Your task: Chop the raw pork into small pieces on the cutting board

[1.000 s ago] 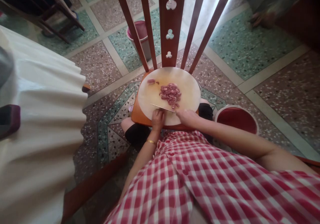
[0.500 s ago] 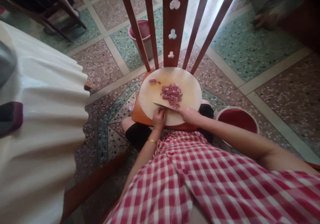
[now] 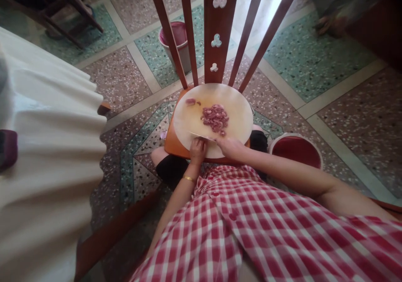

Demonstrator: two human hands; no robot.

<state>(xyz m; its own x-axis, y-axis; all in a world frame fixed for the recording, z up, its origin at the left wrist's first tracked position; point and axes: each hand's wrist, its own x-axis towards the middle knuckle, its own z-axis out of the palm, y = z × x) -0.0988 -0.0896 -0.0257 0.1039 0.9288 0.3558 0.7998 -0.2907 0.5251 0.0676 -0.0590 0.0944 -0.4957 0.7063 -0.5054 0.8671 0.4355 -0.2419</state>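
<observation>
My right hand (image 3: 231,148) is closed round the handle of a knife (image 3: 203,137), whose blade points left across the near part of a round white cutting board (image 3: 185,122). My left hand (image 3: 197,149) presses down at the board's near edge, fingers curled, right beside the blade. Whatever lies under those fingers is hidden. Beyond the blade, a pile of cut raw meat (image 3: 215,118) sits mid-board, and a small separate piece of meat (image 3: 190,101) lies at the far left.
The board rests on a wooden chair (image 3: 176,137) with a slatted back. A red-lined bucket (image 3: 297,151) stands on the floor at the right, and a bin (image 3: 177,39) behind the chair. A table with a pale cloth (image 3: 53,148) is at the left.
The knife has come slightly nearer to me and its blade now stands more edge-on. My right hand has shifted a little left with it. My left hand stays nearly in place.
</observation>
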